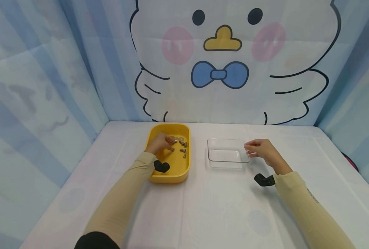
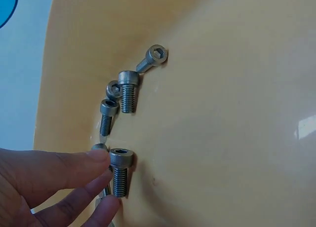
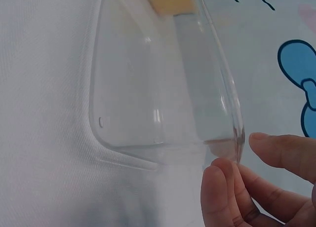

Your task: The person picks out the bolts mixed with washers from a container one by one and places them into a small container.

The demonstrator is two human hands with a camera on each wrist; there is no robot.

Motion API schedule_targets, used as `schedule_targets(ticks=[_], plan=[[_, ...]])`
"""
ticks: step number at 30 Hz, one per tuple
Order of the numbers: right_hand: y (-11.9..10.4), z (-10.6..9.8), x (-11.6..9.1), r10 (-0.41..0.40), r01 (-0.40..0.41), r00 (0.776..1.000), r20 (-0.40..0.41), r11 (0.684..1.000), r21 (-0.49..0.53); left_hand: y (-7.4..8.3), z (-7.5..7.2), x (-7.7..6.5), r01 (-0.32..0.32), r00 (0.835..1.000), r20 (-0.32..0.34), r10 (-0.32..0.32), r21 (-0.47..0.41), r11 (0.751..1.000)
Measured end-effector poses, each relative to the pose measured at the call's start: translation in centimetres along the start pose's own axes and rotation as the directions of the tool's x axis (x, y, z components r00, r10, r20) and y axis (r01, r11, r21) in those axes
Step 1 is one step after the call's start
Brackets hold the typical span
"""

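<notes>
My left hand reaches into a yellow tray. In the left wrist view its fairly straight thumb and fingers are beside a socket-head screw. Another screw is partly hidden behind the thumb, and whether the fingertips touch either cannot be told. More socket-head screws lie in a loose row on the tray's yellow surface. At the right, my right hand holds the right end of a clear plastic box between thumb and fingers. The box stands on the table with a yellow reflection in its wall.
A white cloth covers the table. Behind it hangs a curtain printed with a cartoon bird and blue bow tie. More blue-and-white curtain closes the left side. Between tray and box lies a narrow strip of cloth.
</notes>
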State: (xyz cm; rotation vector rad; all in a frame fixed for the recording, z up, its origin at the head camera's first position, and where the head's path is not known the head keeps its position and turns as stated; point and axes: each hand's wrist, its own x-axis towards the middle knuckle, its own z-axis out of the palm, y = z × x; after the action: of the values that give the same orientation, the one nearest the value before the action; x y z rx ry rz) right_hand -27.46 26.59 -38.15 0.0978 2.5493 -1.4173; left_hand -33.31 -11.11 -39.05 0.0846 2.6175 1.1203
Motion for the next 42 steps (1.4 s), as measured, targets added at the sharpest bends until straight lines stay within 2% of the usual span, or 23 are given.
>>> schedule_targets(ticks=[5,11,18,27,42], plan=[[0.02,0.00,0.10,0.005,-0.006,1.000,-0.001,1.000,-0.005,-0.23,0.03,-0.09,-0.019,1.000,0.016,0.019,-0.012,1.000],[-0.05,-0.06,0.18,0.014,-0.014,1.000,-0.001,1.000,-0.011,-0.42,0.12,0.20,0.008,0.999,0.031,-0.008,-0.011,1.000],[-0.16,-0.12,0.36,0.018,-0.018,1.000,-0.003,1.000,-0.013,-0.53,0.36,0.40,0.023,1.000,0.012,-0.023,-0.037,0.999],[-0.18,-0.08,0.42,0.035,-0.035,0.999,-0.003,0.999,-0.007,-0.41,0.58,0.22,0.054,0.998,-0.017,-0.054,-0.025,0.998],[0.03,-0.21,0.46,0.051,-0.051,0.998,0.024,0.999,0.005,-0.34,0.50,0.02,0.048,0.997,-0.058,-0.047,0.008,0.999]])
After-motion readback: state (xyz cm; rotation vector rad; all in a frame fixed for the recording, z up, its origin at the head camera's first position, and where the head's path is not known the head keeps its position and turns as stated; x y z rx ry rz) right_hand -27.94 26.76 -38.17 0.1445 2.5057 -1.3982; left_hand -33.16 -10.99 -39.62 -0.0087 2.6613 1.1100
